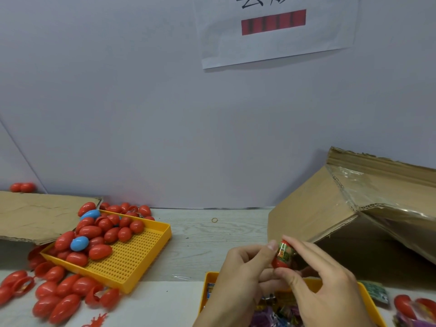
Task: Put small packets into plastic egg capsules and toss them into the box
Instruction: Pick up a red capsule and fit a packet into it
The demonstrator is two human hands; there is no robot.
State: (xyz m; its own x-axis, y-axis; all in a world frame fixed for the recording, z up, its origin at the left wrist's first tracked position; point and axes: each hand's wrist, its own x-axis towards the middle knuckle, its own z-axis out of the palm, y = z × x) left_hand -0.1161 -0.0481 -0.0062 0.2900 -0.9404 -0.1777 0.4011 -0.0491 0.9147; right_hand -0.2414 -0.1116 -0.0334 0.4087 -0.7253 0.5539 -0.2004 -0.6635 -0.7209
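Packet (pixel 285 252) half-hidden (both hands (pixel 243 274) pinch capsule (pixel 279 263)).

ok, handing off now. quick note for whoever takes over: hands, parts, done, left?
Left hand and right hand: both grip one red egg with a packet showing at its middle, not yet closed.
Empty eggs: heaped in the yellow tray at left and loose on the table around it.
Packets: in the near yellow tray under the hands.
Box: right, tilted.
Left: close this egg, toss it into the box, repeat.
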